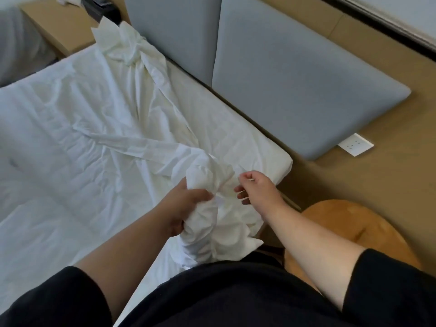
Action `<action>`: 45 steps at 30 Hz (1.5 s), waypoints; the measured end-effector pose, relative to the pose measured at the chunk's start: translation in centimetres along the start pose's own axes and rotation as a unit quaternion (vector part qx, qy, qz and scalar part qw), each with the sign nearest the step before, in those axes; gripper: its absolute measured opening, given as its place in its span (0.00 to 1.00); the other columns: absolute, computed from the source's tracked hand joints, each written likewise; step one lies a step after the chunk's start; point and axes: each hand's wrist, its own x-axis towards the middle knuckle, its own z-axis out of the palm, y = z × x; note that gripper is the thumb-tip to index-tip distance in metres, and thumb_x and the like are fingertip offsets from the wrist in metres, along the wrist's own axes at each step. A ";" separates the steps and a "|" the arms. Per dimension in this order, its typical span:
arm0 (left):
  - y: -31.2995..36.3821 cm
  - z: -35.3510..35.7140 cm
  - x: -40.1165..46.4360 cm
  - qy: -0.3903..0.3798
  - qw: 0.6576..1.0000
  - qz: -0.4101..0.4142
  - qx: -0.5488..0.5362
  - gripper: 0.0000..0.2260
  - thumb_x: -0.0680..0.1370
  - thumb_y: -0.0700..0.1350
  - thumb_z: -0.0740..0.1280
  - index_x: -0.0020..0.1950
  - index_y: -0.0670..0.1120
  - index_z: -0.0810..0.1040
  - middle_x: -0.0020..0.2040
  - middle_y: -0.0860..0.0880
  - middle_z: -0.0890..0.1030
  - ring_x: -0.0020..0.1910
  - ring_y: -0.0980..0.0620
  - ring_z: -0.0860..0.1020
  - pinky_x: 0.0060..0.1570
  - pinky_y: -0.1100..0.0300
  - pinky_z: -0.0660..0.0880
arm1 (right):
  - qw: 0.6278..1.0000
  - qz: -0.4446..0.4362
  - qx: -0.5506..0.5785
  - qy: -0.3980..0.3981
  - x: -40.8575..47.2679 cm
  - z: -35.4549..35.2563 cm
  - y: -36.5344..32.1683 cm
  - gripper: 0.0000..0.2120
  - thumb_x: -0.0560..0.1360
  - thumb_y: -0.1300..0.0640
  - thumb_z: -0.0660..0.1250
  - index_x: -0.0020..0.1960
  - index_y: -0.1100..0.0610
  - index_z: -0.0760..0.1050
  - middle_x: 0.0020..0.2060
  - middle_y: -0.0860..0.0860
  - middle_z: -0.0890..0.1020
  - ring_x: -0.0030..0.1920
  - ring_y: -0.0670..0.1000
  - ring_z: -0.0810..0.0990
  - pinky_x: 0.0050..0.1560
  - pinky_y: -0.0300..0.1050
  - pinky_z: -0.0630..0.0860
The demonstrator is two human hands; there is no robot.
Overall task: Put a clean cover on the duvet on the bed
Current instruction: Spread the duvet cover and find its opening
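Two bare hands are working at the near corner of the bed (pixel 271 159), and I am watching them from the head camera above. The left hand (pixel 186 206) is gripping a thick bunch of white fabric, its fingers curled round the gathered cloth. This bunch is one end of the cover (pixel 207 223), which is hanging crumpled down against the person's black top at the mattress edge. The right hand (pixel 256 186) is hovering just beside the bunch, fingers loosely bent, thumb and forefinger nearly meeting; I cannot tell whether they are pinching a bit of cloth or holding nothing at all.

From the bunch, the cover is running away across the bed as a twisted, rope-like strip toward the far corner, where its other end (pixel 122 41) is lying in a rumpled heap against the grey padded headboard (pixel 295 74). A second flatter fold is branching off leftward over the middle of the bed. Beneath it all, a white layer (pixel 47 128) is spreading wrinkled over the mattress; I cannot tell whether this is the duvet or a sheet.

Beside the headboard, a white wall socket (pixel 355 145) is sitting on the tan wall panel. A round wooden stool (pixel 349 227) is standing near the person's right arm. At the far left, a tan bedside table (pixel 59 27) is carrying a dark object.
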 end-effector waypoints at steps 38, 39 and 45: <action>2.9 1.1 4.7 0.347 0.909 -0.004 -0.232 0.15 0.80 0.61 0.64 0.52 0.51 0.82 0.51 0.49 0.84 0.47 0.49 0.82 0.53 0.52 0.78 | 0.796 0.158 0.074 -0.579 13.1 6.4 -7.5 0.26 0.66 0.63 0.66 0.64 0.64 0.78 0.60 0.63 0.82 0.62 0.62 0.80 0.64 0.54 0.78; 2.6 0.5 4.7 0.357 0.889 -0.025 -0.285 0.18 0.80 0.61 0.63 0.52 0.47 0.80 0.50 0.46 0.83 0.44 0.45 0.82 0.48 0.51 0.78 | 0.813 0.144 0.056 -0.561 13.3 6.2 -7.4 0.28 0.62 0.64 0.65 0.62 0.66 0.79 0.57 0.63 0.82 0.61 0.63 0.80 0.64 0.56 0.77; 0.7 -1.5 6.0 0.186 0.915 -0.130 -0.334 0.26 0.69 0.68 0.72 0.51 0.46 0.83 0.47 0.45 0.84 0.45 0.45 0.84 0.47 0.51 0.78 | 0.808 0.066 -0.134 -0.570 11.7 4.8 -6.8 0.24 0.54 0.67 0.61 0.48 0.58 0.80 0.44 0.56 0.82 0.47 0.58 0.81 0.47 0.51 0.82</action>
